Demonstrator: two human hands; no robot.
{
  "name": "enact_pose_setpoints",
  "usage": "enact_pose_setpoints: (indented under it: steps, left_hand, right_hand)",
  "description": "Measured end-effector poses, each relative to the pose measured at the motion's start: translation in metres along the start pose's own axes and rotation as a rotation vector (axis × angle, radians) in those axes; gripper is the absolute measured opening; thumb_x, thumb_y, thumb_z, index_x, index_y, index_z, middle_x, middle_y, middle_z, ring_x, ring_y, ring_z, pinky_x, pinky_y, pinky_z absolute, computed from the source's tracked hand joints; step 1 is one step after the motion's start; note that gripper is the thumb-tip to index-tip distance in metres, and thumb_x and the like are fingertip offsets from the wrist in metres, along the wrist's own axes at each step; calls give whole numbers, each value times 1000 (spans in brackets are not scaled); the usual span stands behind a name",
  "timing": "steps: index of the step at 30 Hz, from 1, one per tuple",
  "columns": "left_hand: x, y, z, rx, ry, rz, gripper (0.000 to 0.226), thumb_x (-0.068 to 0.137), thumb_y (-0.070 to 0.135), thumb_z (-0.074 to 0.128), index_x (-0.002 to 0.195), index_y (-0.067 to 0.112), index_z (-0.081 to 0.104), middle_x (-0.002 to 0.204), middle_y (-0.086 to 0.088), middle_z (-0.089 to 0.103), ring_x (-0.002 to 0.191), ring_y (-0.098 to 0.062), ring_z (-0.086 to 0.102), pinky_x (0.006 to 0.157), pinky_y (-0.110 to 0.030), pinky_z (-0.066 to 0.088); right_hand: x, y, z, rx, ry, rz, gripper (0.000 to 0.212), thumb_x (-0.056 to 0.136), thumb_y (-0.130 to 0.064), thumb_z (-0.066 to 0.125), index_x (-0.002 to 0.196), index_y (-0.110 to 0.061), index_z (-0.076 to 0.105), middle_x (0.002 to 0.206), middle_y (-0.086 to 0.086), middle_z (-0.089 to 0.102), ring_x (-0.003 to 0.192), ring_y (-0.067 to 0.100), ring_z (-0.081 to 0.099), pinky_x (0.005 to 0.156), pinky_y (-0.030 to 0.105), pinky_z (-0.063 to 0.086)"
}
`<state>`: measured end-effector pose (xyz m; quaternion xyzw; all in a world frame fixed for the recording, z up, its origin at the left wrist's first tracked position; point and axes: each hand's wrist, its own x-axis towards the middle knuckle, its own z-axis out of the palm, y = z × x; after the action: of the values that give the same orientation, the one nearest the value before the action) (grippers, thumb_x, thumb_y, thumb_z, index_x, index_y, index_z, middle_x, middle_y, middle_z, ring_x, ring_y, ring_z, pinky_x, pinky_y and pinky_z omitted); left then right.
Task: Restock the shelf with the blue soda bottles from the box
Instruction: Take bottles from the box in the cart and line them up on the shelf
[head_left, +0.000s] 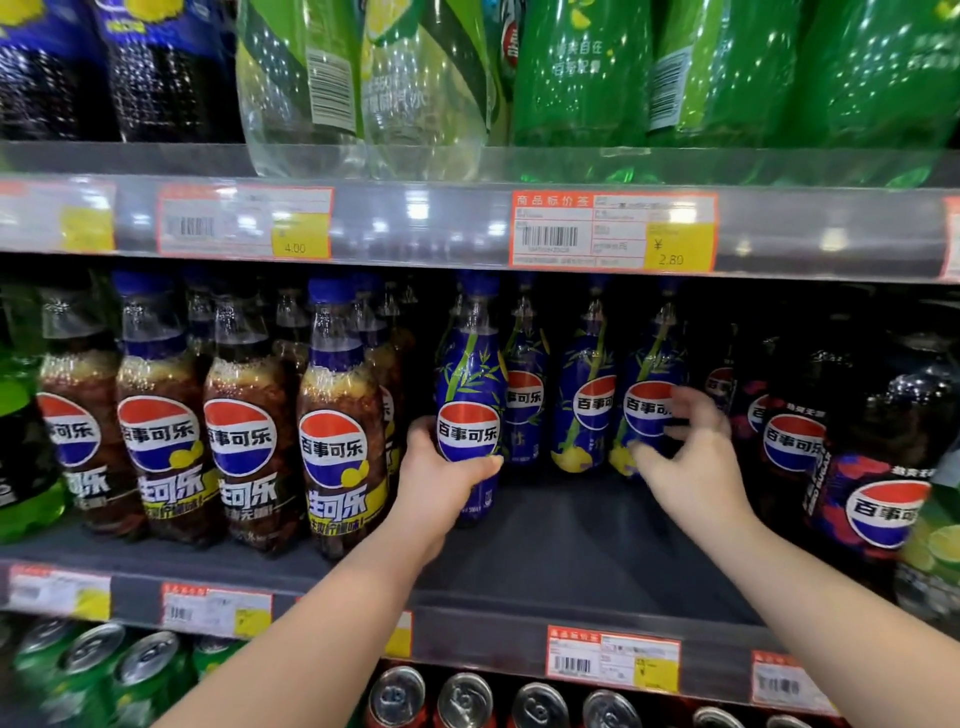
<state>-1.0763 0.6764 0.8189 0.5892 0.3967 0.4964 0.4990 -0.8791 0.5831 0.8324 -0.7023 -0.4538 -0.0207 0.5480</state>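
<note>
Left hand (447, 467) clamps a blue soda bottle (470, 395) near the shelf (571, 551) front edge; right hand (685, 452), fingers spread, could topple the back-row bottle (647, 410).

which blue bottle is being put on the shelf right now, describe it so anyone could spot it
Middle shelf, just right of the brown cola bottles. It is the blue plastic bamboo-print bottle gripped by the left hand, standing forward of the other blue bottles.

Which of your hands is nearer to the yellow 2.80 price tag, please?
Right. The right hand is almost directly below the 2.80 price tag; the left hand, gripping a blue soda bottle, is below and further left.
</note>
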Motion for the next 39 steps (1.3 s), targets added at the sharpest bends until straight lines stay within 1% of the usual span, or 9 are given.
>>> enact_pose_setpoints:
  steps: [4, 7, 12, 15, 22, 25, 28, 31, 39]
  left_hand:
    - [2, -5, -2, -16, -9, -25, 74, 66, 5, 78, 126, 19, 36, 112, -3, 56, 102, -21, 55, 92, -38, 46]
    - [-2, -4, -1, 17, -17, 3, 71, 69, 8, 77, 128, 18, 38, 113, -2, 56, 100, -18, 54, 87, -32, 45]
    - [-12, -2, -7, 111, -31, 29, 79, 67, 13, 78, 133, 16, 35, 121, -3, 56, 103, -17, 55, 90, -32, 46]
    - [-25, -5, -17, 233, -73, 25, 95, 68, 20, 77, 144, 15, 21, 139, -5, 40, 125, -21, 44, 103, -32, 38]
    - [-60, -9, -30, 711, -302, 33, 86, 70, 46, 67, 142, 22, 27, 142, -2, 40, 129, -20, 41, 105, -25, 33]
    - [-68, -10, -31, 1012, -385, 150, 67, 77, 57, 57, 132, 19, 46, 136, -1, 47, 126, -19, 42, 103, -29, 37]
    - [-73, -17, -35, 1222, -457, 285, 78, 65, 73, 37, 123, 23, 55, 132, 3, 50, 123, -18, 41, 101, -32, 37]
    - [-74, -25, -37, 1257, -408, 423, 89, 54, 69, 17, 121, 26, 56, 130, 4, 51, 120, -19, 43, 99, -30, 37]
    - [-75, -26, -38, 1240, -371, 476, 88, 56, 68, 16, 123, 27, 56, 129, 6, 53, 120, -19, 44, 99, -29, 37]
  right_hand:
    - [-13, -20, 13, -41, -188, -66, 50, 77, -10, 68, 123, -12, 48, 108, 1, 48, 93, 12, 48, 81, 25, 38]
    - [-18, -30, 32, -69, -340, -81, 46, 78, -17, 68, 121, -18, 50, 109, -1, 52, 95, 11, 50, 87, 26, 43]
    - [-18, -43, 63, -43, -534, -29, 65, 77, -25, 71, 134, -18, 41, 129, 6, 51, 105, 14, 50, 90, 26, 42]
    - [-16, -50, 81, 20, -602, 22, 81, 72, -28, 76, 140, -19, 33, 137, 6, 48, 120, 20, 50, 100, 33, 43]
    - [-17, -51, 106, 62, -599, 43, 80, 66, -33, 79, 133, -18, 38, 132, 5, 54, 120, 21, 52, 102, 42, 44]
    - [-16, -51, 110, 76, -569, 52, 78, 67, -30, 79, 133, -18, 38, 134, 6, 53, 123, 22, 50, 104, 43, 42]
    - [-17, -52, 115, 83, -554, 64, 81, 68, -31, 79, 136, -19, 35, 135, 6, 51, 124, 22, 48, 104, 42, 41]
    - [-18, -51, 117, 89, -543, 75, 82, 68, -31, 79, 136, -19, 34, 135, 6, 51, 124, 22, 48, 104, 42, 42]
    - [-19, -51, 119, 77, -551, 79, 84, 68, -28, 79, 137, -16, 32, 137, 9, 50, 125, 24, 48, 104, 41, 41]
